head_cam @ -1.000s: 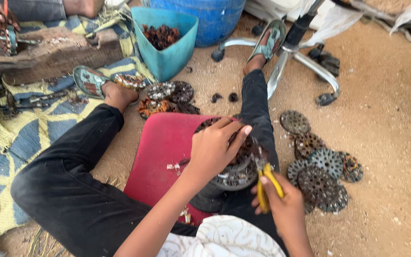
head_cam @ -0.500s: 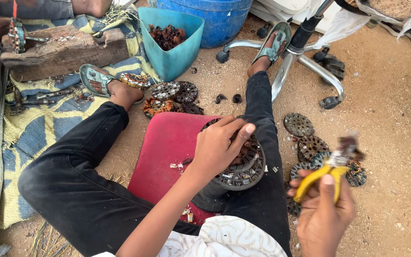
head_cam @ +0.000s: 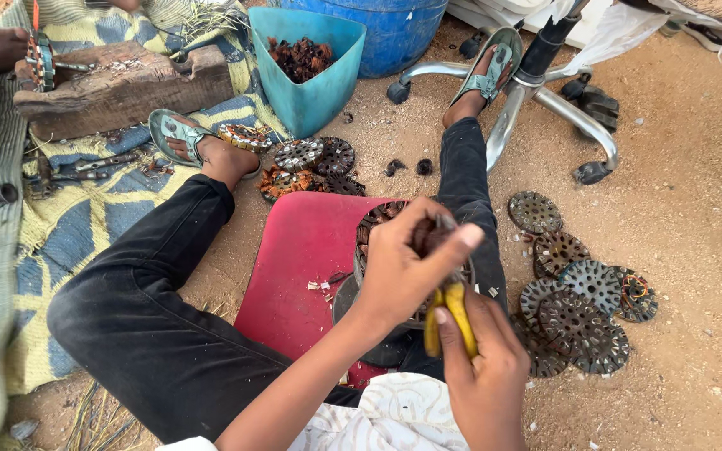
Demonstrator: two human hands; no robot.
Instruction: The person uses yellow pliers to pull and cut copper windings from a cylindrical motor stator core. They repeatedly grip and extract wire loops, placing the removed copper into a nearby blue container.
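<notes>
My left hand [head_cam: 407, 263] grips the rim of a round metal motor stator [head_cam: 378, 219] that rests on a red board [head_cam: 307, 267] between my legs. The hand covers most of the stator. My right hand [head_cam: 482, 372] holds yellow-handled pliers [head_cam: 449, 313], and their jaws reach into the stator just under my left thumb. Small bits of wire lie on the red board beside the stator.
A pile of rusty stator discs [head_cam: 582, 301] lies on the sand to the right, and more discs [head_cam: 311, 163] to the upper left. A teal bin [head_cam: 307, 92] holds copper scrap. Behind it are a blue barrel [head_cam: 378, 25], a chair base [head_cam: 545, 92], a wooden block [head_cam: 119, 83] and another person's hand [head_cam: 2, 46].
My right hand, which was out over the disc pile with the pliers raised, has swung back left and brought the pliers to the stator. My left hand stayed on the stator.
</notes>
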